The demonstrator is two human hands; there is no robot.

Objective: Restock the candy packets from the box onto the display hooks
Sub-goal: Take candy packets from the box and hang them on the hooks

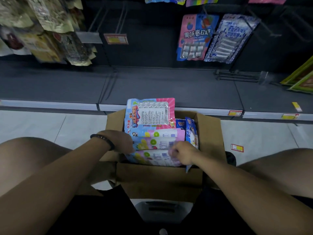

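Note:
An open cardboard box point(210, 133) stands on the floor between my knees, packed with candy packets. A pink and blue packet point(150, 114) sticks up at its far side, back label showing. Pastel packets with fruit pictures point(157, 143) lie in front of it, and blue packets point(191, 131) stand at the right. My left hand point(122, 141) reaches into the box's left side, fingers among the pastel packets. My right hand point(183, 154) curls round the edge of the nearest pastel packet point(152, 157). Bare display hooks point(118, 19) jut from the dark panel above.
A pink packet point(193, 38) and a blue-white packet point(228, 39) hang at the upper right. Brownish snack bags point(50, 36) hang at the upper left. A dark low shelf point(152, 85) runs in front of the box. A price tag point(237, 147) lies on the tiled floor.

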